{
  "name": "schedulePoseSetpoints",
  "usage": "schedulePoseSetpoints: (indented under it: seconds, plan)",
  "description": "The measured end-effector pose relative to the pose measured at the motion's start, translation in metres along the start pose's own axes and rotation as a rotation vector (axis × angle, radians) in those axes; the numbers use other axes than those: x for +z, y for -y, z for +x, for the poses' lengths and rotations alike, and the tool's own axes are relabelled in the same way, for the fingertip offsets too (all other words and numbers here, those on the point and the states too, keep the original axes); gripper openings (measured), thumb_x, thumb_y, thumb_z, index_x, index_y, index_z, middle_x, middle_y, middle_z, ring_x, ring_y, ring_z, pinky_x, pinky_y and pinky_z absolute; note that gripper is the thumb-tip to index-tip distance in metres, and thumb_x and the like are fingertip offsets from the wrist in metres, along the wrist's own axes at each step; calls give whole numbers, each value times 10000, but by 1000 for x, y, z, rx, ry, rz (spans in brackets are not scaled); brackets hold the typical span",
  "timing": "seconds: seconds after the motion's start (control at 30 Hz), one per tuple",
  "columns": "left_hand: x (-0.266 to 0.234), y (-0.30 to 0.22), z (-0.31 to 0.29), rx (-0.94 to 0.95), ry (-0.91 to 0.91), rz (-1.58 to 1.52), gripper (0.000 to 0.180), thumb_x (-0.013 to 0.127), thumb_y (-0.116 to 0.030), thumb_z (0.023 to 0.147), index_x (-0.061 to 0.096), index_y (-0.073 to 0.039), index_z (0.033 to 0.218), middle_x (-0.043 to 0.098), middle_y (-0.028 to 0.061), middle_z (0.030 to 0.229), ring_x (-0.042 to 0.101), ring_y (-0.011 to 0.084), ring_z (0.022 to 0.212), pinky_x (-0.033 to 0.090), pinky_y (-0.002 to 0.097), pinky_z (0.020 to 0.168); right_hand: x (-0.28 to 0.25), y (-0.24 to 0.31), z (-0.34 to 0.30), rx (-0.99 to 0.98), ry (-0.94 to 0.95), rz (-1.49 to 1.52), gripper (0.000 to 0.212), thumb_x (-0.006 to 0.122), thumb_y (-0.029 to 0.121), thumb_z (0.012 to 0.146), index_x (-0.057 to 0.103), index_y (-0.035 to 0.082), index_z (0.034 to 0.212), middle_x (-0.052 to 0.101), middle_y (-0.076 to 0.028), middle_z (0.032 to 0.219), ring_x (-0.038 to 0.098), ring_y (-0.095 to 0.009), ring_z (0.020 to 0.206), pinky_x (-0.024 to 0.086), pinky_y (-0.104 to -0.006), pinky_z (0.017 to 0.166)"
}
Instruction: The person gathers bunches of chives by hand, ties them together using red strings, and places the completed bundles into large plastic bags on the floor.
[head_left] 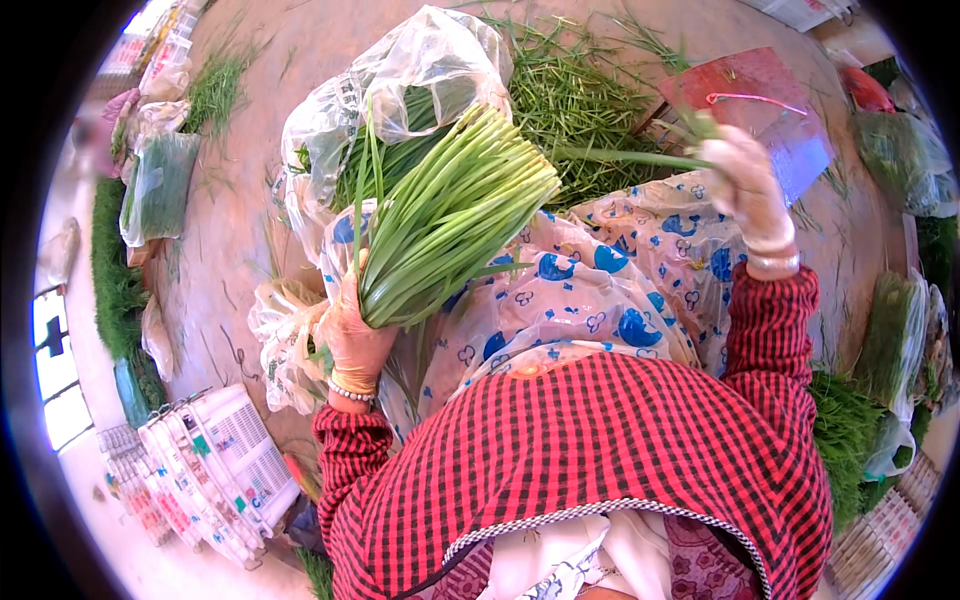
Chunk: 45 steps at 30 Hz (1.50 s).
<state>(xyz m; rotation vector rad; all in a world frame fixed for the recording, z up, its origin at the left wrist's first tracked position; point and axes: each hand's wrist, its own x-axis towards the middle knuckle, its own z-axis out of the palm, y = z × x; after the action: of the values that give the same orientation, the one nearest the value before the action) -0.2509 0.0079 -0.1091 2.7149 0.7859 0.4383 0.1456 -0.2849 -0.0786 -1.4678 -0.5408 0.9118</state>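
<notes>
Green, slender-leaved stalks fill the centre of this downward view, gathered in one thick bunch (455,210) held above the wearer's lap. Its pale cut ends fan toward the upper right, and its darker leaves narrow toward the lower left. There the person's left hand (355,335) has its fingers closed around the leafy part, a beaded bracelet (350,394) at the wrist. Well apart, to the right, the right hand (745,185) is raised and blurred; its fingers appear curled around a few loose strands (640,156), which point left toward the bunch.

Both sleeves and the garment (600,430) are red-and-black check. Over the lap spreads a translucent plastic sheet (600,290) printed with blue rounded shapes. Just behind the bunch, a clear plastic bag (430,45) stands open with more dark green leaves inside. To the right of the bag, a loose heap of cut greens (585,110) lies on the brown floor (225,290). Near the right hand is a red board (735,72) with a pink strip (755,98) lying across it.

Toward the left edge are a bagged green bundle (160,190) and, lower down, a pale printed stack (230,450), its kind hard to tell. More bagged greens (900,160) line the right edge.
</notes>
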Motion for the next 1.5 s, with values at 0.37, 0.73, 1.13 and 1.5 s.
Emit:
schedulePoseSetpoints:
  seconds: [0.37, 0.73, 1.13, 1.5]
  plan:
    - [0, -22, 8, 29, -34, 111, 679, 772, -221, 728, 538, -109, 1355, 696, 129, 1104, 695, 332, 880, 541, 408, 722, 134, -34, 74, -622, 117, -791, 412, 759, 408, 820, 716, 48, 1017, 529, -199, 1351, 457, -331, 1276, 341, -411, 1096]
    - [3, -24, 0, 16, -38, 38, 807, 822, -129, 653, 501, -96, 1393, 683, 143, 1130, 686, 335, 907, 540, 388, 787, 104, -27, 69, -320, 34, -34, 213, 681, 189, 909, 682, 4, 1015, 692, -72, 1039, 619, -152, 957, 463, -290, 914]
    - [-9, -3, 19, -392, 296, -711, 578, 725, -33, 721, 567, 9, 1275, 693, 154, 1099, 674, 204, 894, 526, 333, 830, 47, -82, 75, -132, -13, -252, 530, 658, 407, 935, 612, -21, 1244, 669, -140, 1183, 603, -204, 1123, 449, -332, 994]
    - [-23, -33, 24, -663, 538, -1748, 645, 723, -142, 770, 487, 62, 1335, 665, 184, 1128, 544, 150, 678, 429, 285, 609, 118, -126, 44, 367, 751, -484, 795, 566, 702, 869, 610, 34, 1298, 627, -182, 1262, 561, -293, 1193, 434, -409, 1007]
